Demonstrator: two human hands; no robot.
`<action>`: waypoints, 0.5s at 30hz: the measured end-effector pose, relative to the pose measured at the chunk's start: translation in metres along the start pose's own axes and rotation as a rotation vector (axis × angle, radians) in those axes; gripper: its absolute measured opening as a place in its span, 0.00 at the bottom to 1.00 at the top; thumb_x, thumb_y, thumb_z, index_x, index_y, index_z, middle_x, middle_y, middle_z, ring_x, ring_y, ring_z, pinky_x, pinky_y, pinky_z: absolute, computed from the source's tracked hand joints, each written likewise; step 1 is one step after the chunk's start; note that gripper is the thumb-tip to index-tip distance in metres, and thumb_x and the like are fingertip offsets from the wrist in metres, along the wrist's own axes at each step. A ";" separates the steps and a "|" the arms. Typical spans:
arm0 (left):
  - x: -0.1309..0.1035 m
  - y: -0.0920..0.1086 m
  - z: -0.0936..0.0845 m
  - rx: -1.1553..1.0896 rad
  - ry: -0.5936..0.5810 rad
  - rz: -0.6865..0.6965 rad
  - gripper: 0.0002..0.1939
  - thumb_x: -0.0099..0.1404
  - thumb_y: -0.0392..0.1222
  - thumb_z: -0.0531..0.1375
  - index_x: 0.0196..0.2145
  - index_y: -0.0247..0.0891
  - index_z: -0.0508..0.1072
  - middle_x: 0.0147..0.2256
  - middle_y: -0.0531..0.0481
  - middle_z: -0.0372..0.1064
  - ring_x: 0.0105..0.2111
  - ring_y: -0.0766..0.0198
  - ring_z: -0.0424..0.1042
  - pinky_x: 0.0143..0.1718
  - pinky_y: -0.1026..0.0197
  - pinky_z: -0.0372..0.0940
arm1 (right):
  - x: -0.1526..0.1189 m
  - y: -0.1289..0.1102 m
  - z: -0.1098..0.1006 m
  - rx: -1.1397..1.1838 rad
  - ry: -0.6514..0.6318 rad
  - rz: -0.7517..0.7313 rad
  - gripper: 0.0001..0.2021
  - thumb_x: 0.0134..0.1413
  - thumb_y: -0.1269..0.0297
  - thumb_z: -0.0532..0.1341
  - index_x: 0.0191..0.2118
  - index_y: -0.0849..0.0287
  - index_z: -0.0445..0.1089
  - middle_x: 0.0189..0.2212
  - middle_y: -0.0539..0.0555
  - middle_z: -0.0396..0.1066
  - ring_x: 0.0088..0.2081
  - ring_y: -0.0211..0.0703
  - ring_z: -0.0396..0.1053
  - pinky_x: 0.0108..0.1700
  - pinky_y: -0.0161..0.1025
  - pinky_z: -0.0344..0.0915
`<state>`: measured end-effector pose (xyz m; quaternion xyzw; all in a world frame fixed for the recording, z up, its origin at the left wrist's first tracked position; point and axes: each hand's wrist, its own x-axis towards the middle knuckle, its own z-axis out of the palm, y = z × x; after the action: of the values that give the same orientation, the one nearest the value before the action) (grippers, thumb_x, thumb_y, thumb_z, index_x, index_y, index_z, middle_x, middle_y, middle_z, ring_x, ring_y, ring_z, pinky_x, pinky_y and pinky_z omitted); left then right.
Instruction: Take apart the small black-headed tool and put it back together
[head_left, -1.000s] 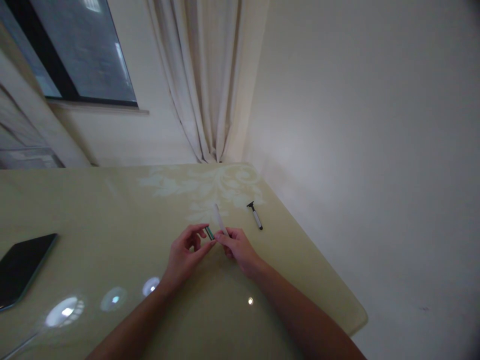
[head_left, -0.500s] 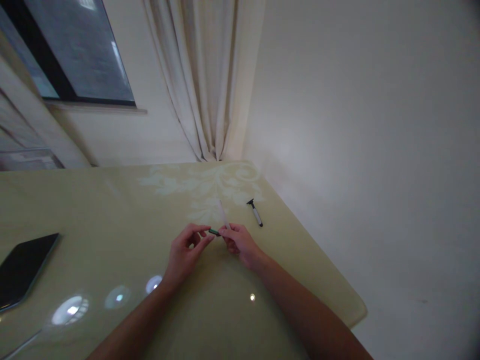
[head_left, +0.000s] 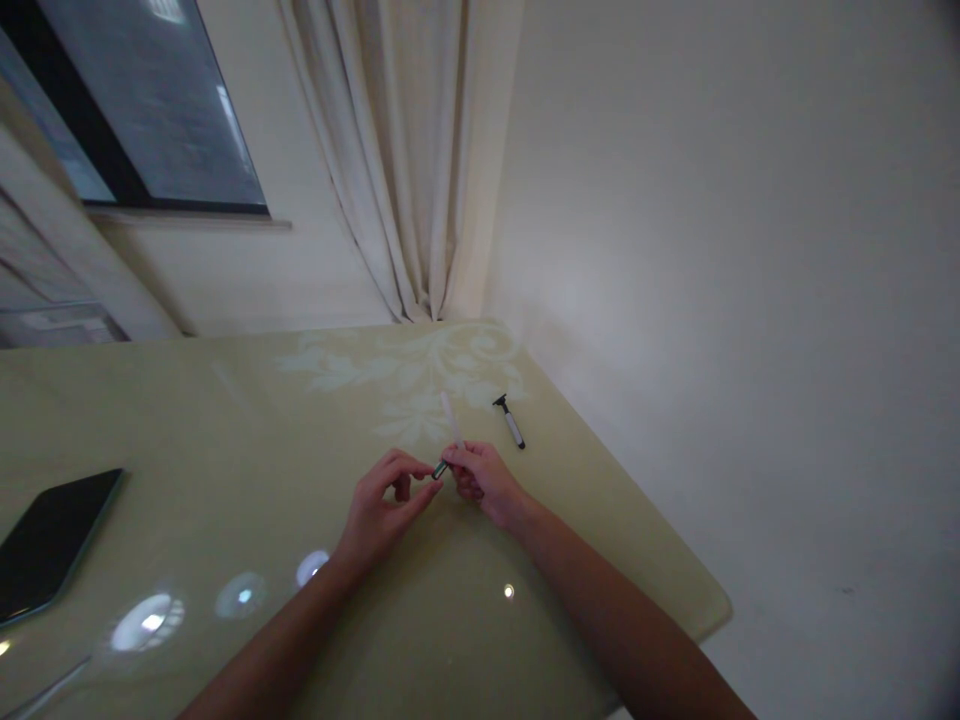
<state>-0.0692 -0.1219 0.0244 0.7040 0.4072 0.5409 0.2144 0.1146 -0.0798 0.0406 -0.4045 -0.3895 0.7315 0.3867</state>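
My right hand [head_left: 484, 483] is closed, with a pale, thin strip [head_left: 451, 418] sticking up from its grip. At its fingertips is a small dark block-like piece [head_left: 440, 469] with a light edge, too small to name surely; it may be a razor cartridge. My left hand [head_left: 386, 500] reaches in from the left, its thumb and forefinger closed about the near end of that piece. Beyond my right hand lies a razor [head_left: 511, 421] with a black head and a grey-and-black handle, touched by neither hand.
The glossy, pale green table [head_left: 247, 430] carries a leaf pattern at its far end. A black tablet-like device [head_left: 56, 540] lies at left, with a thin cable [head_left: 49, 690] nearer me. A wall [head_left: 712, 300] borders the right edge; curtains [head_left: 405, 160] hang behind.
The small dark piece has turned from lying nearly level to slanting down toward my left hand. My left hand has shifted slightly right, closer to my right fingers. The razor stays put.
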 end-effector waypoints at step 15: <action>-0.002 -0.009 0.003 -0.046 -0.084 -0.094 0.07 0.65 0.44 0.69 0.41 0.41 0.81 0.31 0.53 0.73 0.25 0.69 0.63 0.28 0.66 0.61 | -0.001 0.002 0.001 -0.263 0.084 -0.138 0.11 0.48 0.56 0.67 0.28 0.59 0.72 0.17 0.42 0.58 0.19 0.31 0.49 0.22 0.34 0.44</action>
<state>-0.0699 -0.1174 0.0155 0.7013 0.4179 0.5093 0.2724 0.1132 -0.0818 0.0396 -0.4540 -0.4922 0.6285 0.3958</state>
